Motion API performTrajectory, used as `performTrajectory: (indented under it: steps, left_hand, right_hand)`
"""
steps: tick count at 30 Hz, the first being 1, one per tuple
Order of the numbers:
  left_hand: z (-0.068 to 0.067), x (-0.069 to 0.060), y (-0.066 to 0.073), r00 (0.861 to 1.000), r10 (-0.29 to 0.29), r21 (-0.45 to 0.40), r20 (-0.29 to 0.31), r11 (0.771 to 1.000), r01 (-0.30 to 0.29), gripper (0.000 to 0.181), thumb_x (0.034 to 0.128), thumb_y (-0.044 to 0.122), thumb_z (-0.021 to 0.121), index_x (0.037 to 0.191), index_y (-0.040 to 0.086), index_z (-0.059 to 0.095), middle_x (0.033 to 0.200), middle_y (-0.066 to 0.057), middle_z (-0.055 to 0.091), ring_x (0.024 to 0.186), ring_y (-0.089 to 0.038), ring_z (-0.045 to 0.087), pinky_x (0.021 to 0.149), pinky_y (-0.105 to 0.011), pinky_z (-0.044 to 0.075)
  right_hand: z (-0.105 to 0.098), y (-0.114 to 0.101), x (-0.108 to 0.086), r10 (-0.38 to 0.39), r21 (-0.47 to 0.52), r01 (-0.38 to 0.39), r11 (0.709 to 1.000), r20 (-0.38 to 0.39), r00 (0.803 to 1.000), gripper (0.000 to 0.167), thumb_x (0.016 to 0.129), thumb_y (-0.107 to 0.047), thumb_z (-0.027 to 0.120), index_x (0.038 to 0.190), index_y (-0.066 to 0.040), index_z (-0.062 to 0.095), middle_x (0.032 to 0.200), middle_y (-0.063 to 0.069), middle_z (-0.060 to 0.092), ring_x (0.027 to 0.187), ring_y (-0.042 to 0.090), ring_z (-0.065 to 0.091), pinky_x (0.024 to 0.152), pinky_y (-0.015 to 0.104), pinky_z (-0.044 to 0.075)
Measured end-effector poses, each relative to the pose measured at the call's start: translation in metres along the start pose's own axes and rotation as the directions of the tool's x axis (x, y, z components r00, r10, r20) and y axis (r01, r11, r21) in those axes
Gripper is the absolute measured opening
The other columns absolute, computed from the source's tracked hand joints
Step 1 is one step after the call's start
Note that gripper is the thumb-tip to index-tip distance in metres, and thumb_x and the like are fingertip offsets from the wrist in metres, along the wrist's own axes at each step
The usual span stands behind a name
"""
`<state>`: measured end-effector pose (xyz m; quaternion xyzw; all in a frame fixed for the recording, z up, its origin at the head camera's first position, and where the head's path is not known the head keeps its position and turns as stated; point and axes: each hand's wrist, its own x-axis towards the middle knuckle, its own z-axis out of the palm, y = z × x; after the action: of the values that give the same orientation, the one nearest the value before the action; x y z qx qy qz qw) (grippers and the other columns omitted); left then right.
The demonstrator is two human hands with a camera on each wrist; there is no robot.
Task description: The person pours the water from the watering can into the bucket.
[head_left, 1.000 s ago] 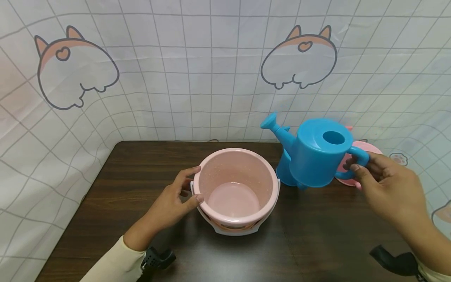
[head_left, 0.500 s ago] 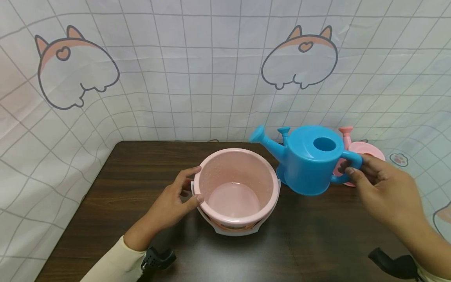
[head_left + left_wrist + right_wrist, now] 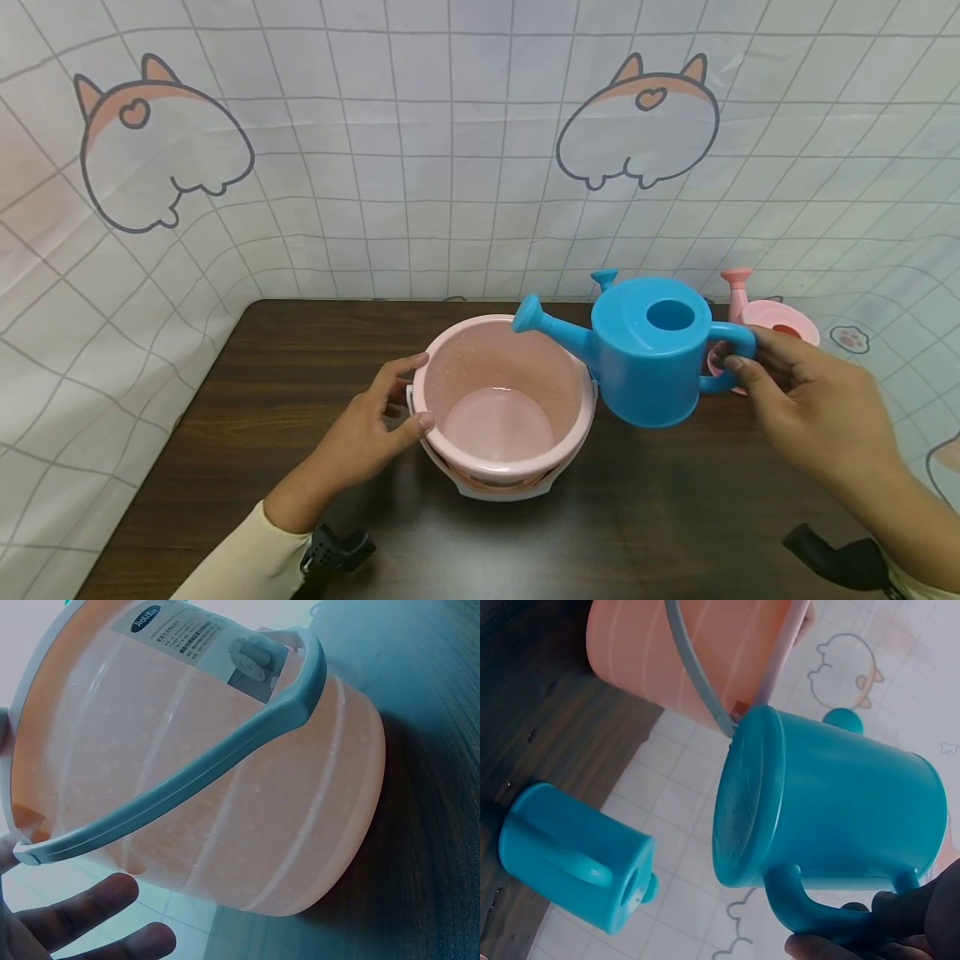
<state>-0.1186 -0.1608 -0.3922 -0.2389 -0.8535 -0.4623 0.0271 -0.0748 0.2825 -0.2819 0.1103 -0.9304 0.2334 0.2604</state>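
Apparently lining up, nothing tipped yet

Well, the right hand (image 3: 836, 417) has its fingers (image 3: 753, 377) curled round the handle of the blue watering can (image 3: 648, 379), gripping it off the tabletop (image 3: 300, 358), just right of the pink bucket (image 3: 501, 471). Its spout (image 3: 528, 315) reaches past the bucket's right rim. The left hand (image 3: 367, 433) grasps nothing: thumb and a fingertip rest on the bucket's left rim, the other fingers loose beside its wall, seemingly to steady it.

I judge the step in hand to be bringing the spout over the bucket's mouth, the can roughly level. Next probably calls for a little travel toward the bucket's middle, then a wrist tilt to lower the spout.

As for room, the tight place is right of the bucket, toward its far side, where a second blue can (image 3: 570, 855) stands mostly hidden behind the held one; a pink can (image 3: 776, 321) is farther right. The tabletop's far edge runs near the bucket's back. Bare wood lies left of the bucket and to its near right. How high the spout clears the rim, I cannot tell.
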Motion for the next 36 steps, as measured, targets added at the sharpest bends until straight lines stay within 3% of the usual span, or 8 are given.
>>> performTrajectory:
  steps: [4, 12, 18, 20, 27, 34, 36]
  left_hand:
    - [0.0, 0.0, 0.0, 1.0, -0.001, -0.003, 0.001, 1.0, 0.001, 0.067, 0.0948, 0.037, 0.068, 0.154, 0.029, 0.038, 0.116, -0.003, 0.068, 0.101, -0.019, 0.065, 0.089, -0.051, 0.052]
    - [0.0, 0.0, 0.001, 1.0, -0.015, 0.005, 0.008, 1.0, 0.015, 0.067, 0.0948, 0.039, 0.067, 0.154, 0.03, 0.037, 0.117, -0.003, 0.067, 0.101, -0.018, 0.064, 0.09, -0.05, 0.052]
    - [0.0, 0.0, 0.001, 1.0, -0.008, -0.001, 0.011, 1.0, 0.008, 0.067, 0.095, 0.039, 0.067, 0.154, 0.029, 0.037, 0.117, -0.003, 0.067, 0.101, -0.02, 0.065, 0.089, -0.05, 0.052]
    - [0.0, 0.0, 0.0, 1.0, -0.008, 0.0, 0.011, 1.0, 0.008, 0.067, 0.0951, 0.039, 0.067, 0.154, 0.03, 0.036, 0.117, -0.003, 0.067, 0.101, -0.019, 0.065, 0.089, -0.05, 0.052]
    - [0.0, 0.0, 0.001, 1.0, -0.007, 0.001, 0.011, 1.0, 0.007, 0.067, 0.0952, 0.039, 0.067, 0.154, 0.029, 0.037, 0.118, -0.003, 0.068, 0.101, -0.017, 0.065, 0.089, -0.049, 0.052]
    - [0.0, 0.0, 0.001, 1.0, -0.004, -0.002, 0.005, 1.0, 0.004, 0.067, 0.095, 0.038, 0.067, 0.154, 0.028, 0.037, 0.118, -0.004, 0.067, 0.101, -0.021, 0.065, 0.088, -0.052, 0.052]
    - [0.001, 0.0, 0.0, 1.0, -0.002, -0.003, 0.004, 1.0, 0.002, 0.066, 0.095, 0.038, 0.067, 0.154, 0.028, 0.037, 0.118, -0.004, 0.067, 0.101, -0.023, 0.065, 0.088, -0.053, 0.052]
  right_hand:
    - [0.0, -0.002, 0.001, -0.013, -0.014, 0.014, 1.0, 0.004, 1.0, 0.031, 0.09, -0.002, 0.076, 0.121, 0.001, 0.072, 0.09, 0.018, 0.076, 0.085, -0.028, 0.042, 0.06, 0.007, 0.039]
    - [-0.001, -0.005, 0.004, -0.028, -0.031, 0.028, 0.999, 0.014, 1.0, 0.036, 0.088, -0.003, 0.078, 0.122, 0.004, 0.071, 0.084, 0.016, 0.074, 0.072, -0.008, 0.054, 0.054, 0.016, 0.042]
    - [0.0, -0.009, 0.007, -0.074, -0.067, 0.076, 0.995, 0.026, 0.997, 0.038, 0.086, 0.0, 0.078, 0.122, 0.008, 0.069, 0.086, 0.021, 0.075, 0.072, 0.033, 0.071, 0.052, 0.028, 0.047]
    - [0.0, -0.01, 0.009, -0.09, -0.067, 0.093, 0.993, 0.037, 0.995, 0.039, 0.087, 0.0, 0.077, 0.124, 0.008, 0.068, 0.088, 0.022, 0.075, 0.075, 0.04, 0.072, 0.05, 0.03, 0.048]
    - [-0.002, -0.013, 0.012, -0.121, -0.077, 0.126, 0.989, 0.06, 0.991, 0.04, 0.085, 0.001, 0.078, 0.123, 0.008, 0.068, 0.087, 0.022, 0.074, 0.067, 0.032, 0.069, 0.047, 0.03, 0.044]
    - [-0.004, -0.013, 0.02, -0.217, -0.083, 0.22, 0.972, 0.043, 0.975, 0.04, 0.081, 0.001, 0.082, 0.12, 0.002, 0.072, 0.072, 0.005, 0.068, 0.052, 0.009, 0.046, 0.044, 0.026, 0.036]
    - [-0.004, -0.013, 0.022, -0.245, -0.074, 0.247, 0.966, 0.04, 0.969, 0.041, 0.08, 0.002, 0.082, 0.119, 0.001, 0.073, 0.075, 0.004, 0.069, 0.054, 0.008, 0.047, 0.045, 0.024, 0.038]
